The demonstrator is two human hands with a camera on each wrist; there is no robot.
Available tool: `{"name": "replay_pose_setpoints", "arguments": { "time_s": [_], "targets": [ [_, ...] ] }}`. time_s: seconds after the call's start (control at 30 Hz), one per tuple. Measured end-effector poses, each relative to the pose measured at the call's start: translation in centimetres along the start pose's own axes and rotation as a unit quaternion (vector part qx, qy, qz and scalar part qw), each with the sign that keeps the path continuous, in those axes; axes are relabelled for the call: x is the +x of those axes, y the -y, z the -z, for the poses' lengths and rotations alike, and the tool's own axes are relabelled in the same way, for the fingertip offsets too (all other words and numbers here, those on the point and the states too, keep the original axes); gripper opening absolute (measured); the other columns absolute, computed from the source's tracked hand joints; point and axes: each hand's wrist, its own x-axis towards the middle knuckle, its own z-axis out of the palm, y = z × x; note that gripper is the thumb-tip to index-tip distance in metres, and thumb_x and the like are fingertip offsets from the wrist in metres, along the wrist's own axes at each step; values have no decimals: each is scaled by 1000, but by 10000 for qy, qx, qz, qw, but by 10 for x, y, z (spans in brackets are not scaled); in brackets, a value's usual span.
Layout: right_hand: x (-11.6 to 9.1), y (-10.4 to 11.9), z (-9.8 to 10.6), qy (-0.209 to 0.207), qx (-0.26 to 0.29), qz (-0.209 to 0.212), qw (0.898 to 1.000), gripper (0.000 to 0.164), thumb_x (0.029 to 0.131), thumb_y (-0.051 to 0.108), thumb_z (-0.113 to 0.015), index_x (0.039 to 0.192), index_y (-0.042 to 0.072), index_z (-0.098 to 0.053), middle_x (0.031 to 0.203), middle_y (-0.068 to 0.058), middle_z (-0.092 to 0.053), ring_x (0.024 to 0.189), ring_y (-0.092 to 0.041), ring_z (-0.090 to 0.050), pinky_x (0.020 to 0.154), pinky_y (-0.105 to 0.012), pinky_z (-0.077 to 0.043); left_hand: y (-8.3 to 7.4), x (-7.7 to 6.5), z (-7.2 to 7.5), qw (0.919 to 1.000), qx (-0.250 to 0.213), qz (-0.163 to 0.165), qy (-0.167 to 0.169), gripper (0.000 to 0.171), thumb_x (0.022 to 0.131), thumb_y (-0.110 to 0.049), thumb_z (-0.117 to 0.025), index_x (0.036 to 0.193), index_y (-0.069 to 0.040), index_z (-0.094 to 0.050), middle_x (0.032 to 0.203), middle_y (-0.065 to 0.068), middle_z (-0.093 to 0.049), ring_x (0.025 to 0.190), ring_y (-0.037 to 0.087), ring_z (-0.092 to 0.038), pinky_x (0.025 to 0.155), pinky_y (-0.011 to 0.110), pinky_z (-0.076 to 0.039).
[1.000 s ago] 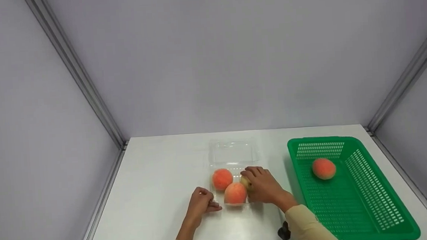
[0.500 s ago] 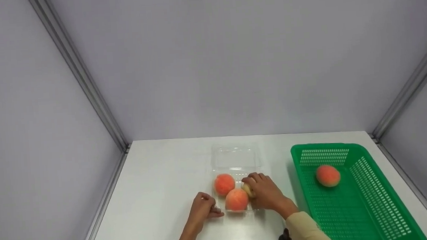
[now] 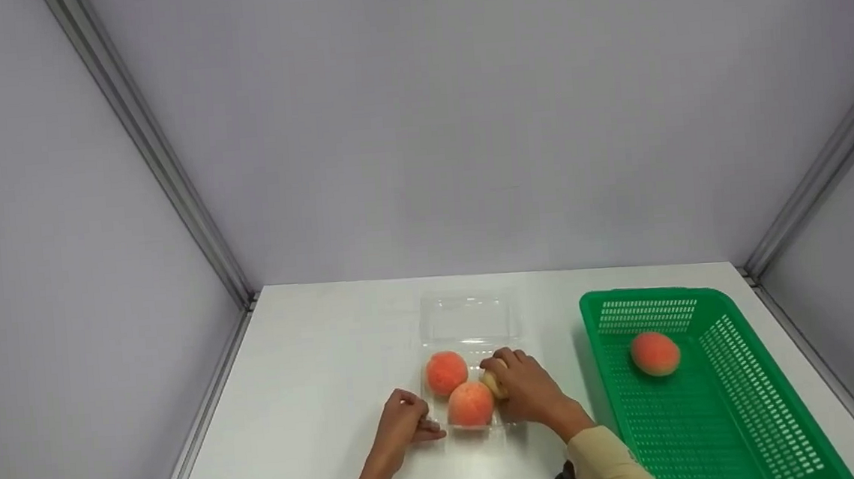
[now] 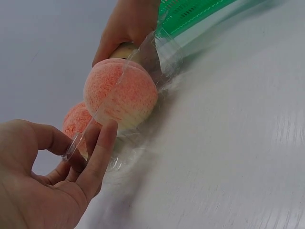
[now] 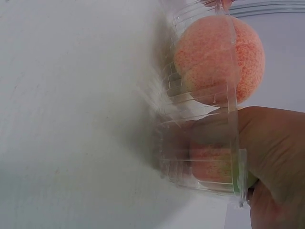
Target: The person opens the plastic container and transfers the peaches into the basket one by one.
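Observation:
A clear plastic clamshell box (image 5: pixel 174 164) stands on the white table with its lid (image 3: pixel 470 317) folded back flat behind it. Two orange-pink peaches, a front one (image 3: pixel 471 405) and one behind it (image 3: pixel 446 373), sit in its left part. At the box's front left corner, my left hand (image 4: pixel 52 176) pinches the thin rim between thumb and fingers. My right hand (image 3: pixel 529 391) reaches into the right side and grips a third peach (image 3: pixel 494 383), its yellowish side showing upward. Through the clear wall in the right wrist view, that peach's reddish lower side shows.
To the right stands a green slotted plastic basket (image 3: pixel 608 400) with one more peach (image 3: pixel 655 353) near its back. Grey-white panels (image 3: pixel 466 154) enclose the table (image 3: pixel 315 352) at the back and both sides.
The head view has tilted slightly, so the scene sits lower in it. Both hands keep their places at the box, the right one still holding its peach.

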Motion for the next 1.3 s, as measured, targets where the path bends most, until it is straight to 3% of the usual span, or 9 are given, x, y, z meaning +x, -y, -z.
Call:
{"name": "replay_pose_setpoints", "arguments": {
  "time_s": [0.5,0.7,0.93,1.3],
  "targets": [
    [1,3,3,276,478,-205,9983,69,69,-7,-88,131,10,-64,127,-11,-60,115,-30,-54,94,-48,-56,3,-2,1,10000,-62,65,-29,20,93,-6,-53,112,-1,-47,85,8,-59,67,17,-74,72,35,-70],
    [0,0,5,416,674,-281,9965,67,72,-5,-88,133,10,-63,130,-12,-60,117,-29,-52,96,-50,-57,4,-3,0,9999,-13,97,-31,18,94,-6,-53,110,0,-47,88,14,-64,66,17,-75,71,35,-70],
    [4,-7,7,194,464,119,9987,55,79,-1,-86,129,7,-64,123,-15,-61,110,-30,-54,91,-48,-55,3,2,-2,9999,-89,43,88,15,95,-5,-53,108,0,-47,88,14,-65,66,16,-72,73,37,-70],
    [7,-11,10,250,613,56,9978,52,84,3,-86,131,9,-65,122,-10,-61,110,-24,-55,96,-47,-60,2,5,1,10000,-77,53,-1,15,95,-5,-54,108,-2,-47,89,15,-66,65,16,-73,71,36,-70]
  ]
}}
